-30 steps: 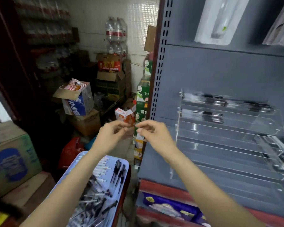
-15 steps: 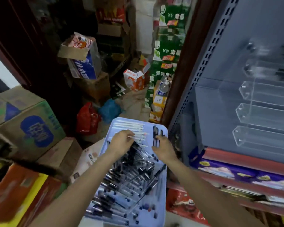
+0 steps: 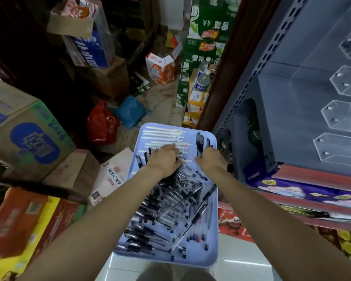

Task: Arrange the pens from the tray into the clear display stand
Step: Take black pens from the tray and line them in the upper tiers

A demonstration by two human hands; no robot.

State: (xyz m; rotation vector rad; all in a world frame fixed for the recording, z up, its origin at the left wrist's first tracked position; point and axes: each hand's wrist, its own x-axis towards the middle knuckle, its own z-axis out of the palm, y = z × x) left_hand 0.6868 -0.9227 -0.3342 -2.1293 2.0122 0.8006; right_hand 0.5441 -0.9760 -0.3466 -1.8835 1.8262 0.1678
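- At the far left, a large cardboard box [image 3: 26, 136] with a blue oval print stood on the floor, with orange and yellow cartons [image 3: 22, 230] nearer.
- A red bag [image 3: 101, 124] and a blue bag [image 3: 131, 111] lay on the floor beyond the tray.
- The lilac tray [image 3: 212, 230] sat low in the middle, holding a loose pile of black pens [image 3: 170, 201] in its near part and a row of white pens [image 3: 162, 134] along its far end.
- The left hand [image 3: 164, 157] lay palm down over the white pens, fingers reaching across them; whether it gripped one, I could not tell.
- A few black pens [image 3: 199, 141] lay side by side in the tray's far right corner.
- The right hand [image 3: 210, 159] lay on the tray beside them, its fingers curled at their near ends; whether it grasped any, I could not tell.
- At the right, the clear display stand [image 3: 340, 118] sat on the grey shelf [image 3: 272, 94], its stepped tiers showing at the frame's edge, well apart from both hands.
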